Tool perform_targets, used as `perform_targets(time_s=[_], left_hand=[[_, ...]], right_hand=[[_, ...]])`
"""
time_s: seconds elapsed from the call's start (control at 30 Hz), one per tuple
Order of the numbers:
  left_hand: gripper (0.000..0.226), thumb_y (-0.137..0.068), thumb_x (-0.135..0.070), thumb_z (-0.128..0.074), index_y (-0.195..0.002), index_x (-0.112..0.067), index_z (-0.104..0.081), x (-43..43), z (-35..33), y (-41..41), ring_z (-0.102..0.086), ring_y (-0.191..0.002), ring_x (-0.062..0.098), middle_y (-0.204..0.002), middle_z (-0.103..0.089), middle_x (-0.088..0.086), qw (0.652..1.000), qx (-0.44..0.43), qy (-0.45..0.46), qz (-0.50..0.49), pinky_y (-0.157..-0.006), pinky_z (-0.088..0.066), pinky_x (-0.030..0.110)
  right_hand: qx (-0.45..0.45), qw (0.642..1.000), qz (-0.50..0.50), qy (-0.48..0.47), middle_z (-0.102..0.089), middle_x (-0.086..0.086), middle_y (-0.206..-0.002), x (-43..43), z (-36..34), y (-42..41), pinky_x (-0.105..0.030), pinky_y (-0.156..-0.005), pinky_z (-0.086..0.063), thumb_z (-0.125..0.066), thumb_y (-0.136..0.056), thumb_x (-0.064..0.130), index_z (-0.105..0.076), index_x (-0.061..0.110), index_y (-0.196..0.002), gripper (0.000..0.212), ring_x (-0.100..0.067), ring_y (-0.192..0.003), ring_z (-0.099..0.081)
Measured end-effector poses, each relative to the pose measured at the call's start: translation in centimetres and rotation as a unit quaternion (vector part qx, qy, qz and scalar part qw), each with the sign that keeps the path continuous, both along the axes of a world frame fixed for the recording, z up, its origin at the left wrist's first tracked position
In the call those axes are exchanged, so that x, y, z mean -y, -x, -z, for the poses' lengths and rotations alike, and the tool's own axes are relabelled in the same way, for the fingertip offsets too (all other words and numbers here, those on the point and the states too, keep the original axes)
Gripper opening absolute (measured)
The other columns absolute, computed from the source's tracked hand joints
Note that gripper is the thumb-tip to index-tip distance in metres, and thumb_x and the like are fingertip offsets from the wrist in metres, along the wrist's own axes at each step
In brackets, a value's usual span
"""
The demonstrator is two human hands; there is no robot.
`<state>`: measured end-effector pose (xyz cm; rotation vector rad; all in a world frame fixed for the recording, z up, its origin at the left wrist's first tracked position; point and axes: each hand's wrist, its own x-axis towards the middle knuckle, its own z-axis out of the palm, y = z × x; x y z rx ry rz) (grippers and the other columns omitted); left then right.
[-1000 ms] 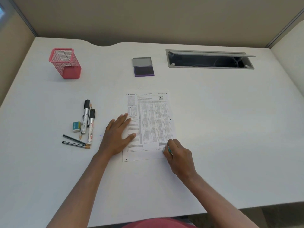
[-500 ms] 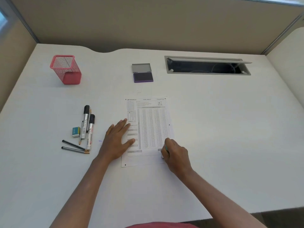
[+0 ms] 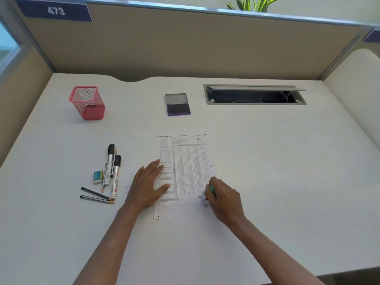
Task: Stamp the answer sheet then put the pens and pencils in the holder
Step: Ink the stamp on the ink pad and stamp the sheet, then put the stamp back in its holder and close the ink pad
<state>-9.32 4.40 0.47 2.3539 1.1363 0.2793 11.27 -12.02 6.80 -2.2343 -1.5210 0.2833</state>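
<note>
Answer sheet [image 3: 186, 173], a single printed page, lies flat on a white desk [image 3: 267, 171] in the one head-camera view. The right hand [image 3: 223, 197] is clenched around a small stamp [image 3: 206, 195] with a green top, pressing it onto the page's near right corner. Just left of that grip, the left hand [image 3: 149, 185] rests flat with fingers spread and nothing in it, pinning the sheet's left edge.

Well to the left of the stamping grip, beyond the flat hand, lie two markers [image 3: 113, 171], some pencils [image 3: 96, 196] and a small eraser [image 3: 98, 177] in a loose cluster. Farther away and left stands a red mesh holder [image 3: 87, 102], upright and apparently empty. Directly beyond the grip sits an open purple ink pad [image 3: 177, 105].

The sheet looks thin, light and prone to sliding, so holding it down seems wise. The pens and pencils look stiff, light and likely to roll; they are probably best pinched mid-barrel.
</note>
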Motion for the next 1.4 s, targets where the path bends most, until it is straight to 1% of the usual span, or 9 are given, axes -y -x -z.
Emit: perform_targets(time_s=[0.1, 0.17, 0.3, 0.47, 0.67, 0.8, 0.93, 1.17, 1.4], left_hand=[[0.069, -0.091, -0.048, -0.058, -0.15, -0.024, -0.031, 0.0, -0.2, -0.1, -0.01, -0.148, 0.004, -0.161, -0.015, -0.01, 1.0, -0.013, 0.0, 0.002, -0.119, 0.003, 0.025], [0.069, -0.092, -0.049, -0.057, -0.15, -0.024, -0.03, 0.0, -0.2, 0.0, -0.009, -0.148, 0.003, -0.161, -0.014, -0.011, 1.0, -0.015, 0.002, 0.002, -0.118, 0.004, 0.024], [0.073, -0.087, -0.058, -0.048, -0.15, -0.025, -0.03, 0.1, 0.0, 0.1, -0.009, -0.148, 0.003, -0.161, -0.014, -0.011, 1.0, -0.015, 0.001, 0.004, -0.119, 0.003, 0.025], [0.085, -0.081, -0.072, -0.034, -0.153, -0.03, -0.016, 0.2, 0.0, 0.1, -0.008, -0.147, -0.001, -0.159, -0.008, -0.018, 1.0, 0.004, 0.014, -0.005, -0.12, 0.001, 0.027], [0.073, -0.087, -0.059, -0.055, -0.15, -0.034, -0.027, -0.5, -0.7, -0.5, -0.022, -0.139, 0.001, -0.157, -0.017, -0.02, 0.994, 0.068, 0.053, -0.066, -0.118, -0.02, 0.032], [0.045, -0.092, -0.036, -0.061, -0.133, -0.019, -0.052, -3.8, -2.0, -1.9, -0.057, -0.115, 0.015, -0.136, -0.052, -0.003, 0.984, 0.135, 0.012, -0.112, -0.099, -0.047, 0.041], [0.03, -0.093, -0.019, -0.061, -0.123, -0.013, -0.061, -9.8, -3.2, -4.3, -0.059, -0.095, 0.012, -0.119, -0.062, 0.002, 0.979, 0.148, 0.01, -0.142, -0.087, -0.049, 0.033], [0.034, -0.091, -0.03, -0.057, -0.119, -0.012, -0.064, -22.7, -3.7, -10.8, -0.06, -0.11, 0.034, -0.117, -0.066, 0.014, 0.985, -0.002, 0.068, -0.157, -0.093, -0.05, 0.039], [0.059, -0.093, -0.037, -0.059, -0.142, -0.009, -0.042, -29.0, -4.4, -16.6, -0.048, -0.125, 0.032, -0.134, -0.053, 0.015, 0.991, 0.023, 0.065, -0.116, -0.102, -0.043, 0.041]], right_hand=[[-0.093, 0.986, 0.102, -0.092, -0.061, 0.032, -0.064, -1.5, -2.8, -1.2, -0.018, -0.05, -0.034, -0.051, -0.095, 0.017, -0.044, 0.012, -0.076, 0.021, 0.002, -0.059, -0.057], [-0.174, 0.963, 0.15, -0.142, -0.063, 0.021, -0.057, -2.7, -4.3, -2.5, -0.015, -0.053, -0.039, -0.055, -0.095, 0.012, -0.05, 0.007, -0.077, 0.02, 0.008, -0.057, -0.058], [-0.295, 0.921, 0.217, -0.135, -0.065, -0.007, -0.076, -4.9, -4.7, -4.8, -0.03, -0.053, -0.045, -0.062, -0.089, 0.014, -0.059, 0.01, -0.082, 0.009, -0.015, -0.053, -0.054], [-0.486, 0.831, 0.243, -0.116, -0.068, -0.013, -0.082, -6.3, -4.3, -5.9, -0.03, -0.062, -0.053, -0.067, -0.087, 0.006, -0.066, 0.0, -0.096, 0.01, -0.02, -0.065, -0.063], [-0.599, 0.763, 0.214, -0.116, -0.072, -0.021, -0.09, -7.6, -3.2, -6.2, -0.03, -0.081, -0.058, -0.066, -0.091, 0.008, -0.068, -0.007, -0.104, 0.019, -0.026, -0.084, -0.072], [-0.587, 0.769, 0.217, -0.129, -0.073, -0.023, -0.088, -9.0, -2.8, -6.5, -0.035, -0.082, -0.059, -0.064, -0.094, 0.013, -0.069, -0.007, -0.101, 0.021, -0.031, -0.085, -0.074], [-0.55, 0.803, 0.202, -0.11, -0.073, -0.018, -0.088, -11.1, -2.5, -6.6, -0.036, -0.075, -0.06, -0.062, -0.095, 0.017, -0.069, 0.0, -0.101, 0.02, -0.027, -0.081, -0.073], [-0.491, 0.849, 0.171, -0.095, -0.075, -0.006, -0.091, -13.7, -2.2, -6.0, -0.022, -0.064, -0.058, -0.068, -0.09, 0.009, -0.072, 0.01, -0.099, 0.01, -0.016, -0.073, -0.071], [-0.524, 0.824, 0.197, -0.084, -0.076, 0.003, -0.088, -14.7, -1.5, -5.9, -0.029, -0.073, -0.062, -0.076, -0.083, 0.008, -0.076, 0.015, -0.091, 0.01, -0.02, -0.085, -0.073]])
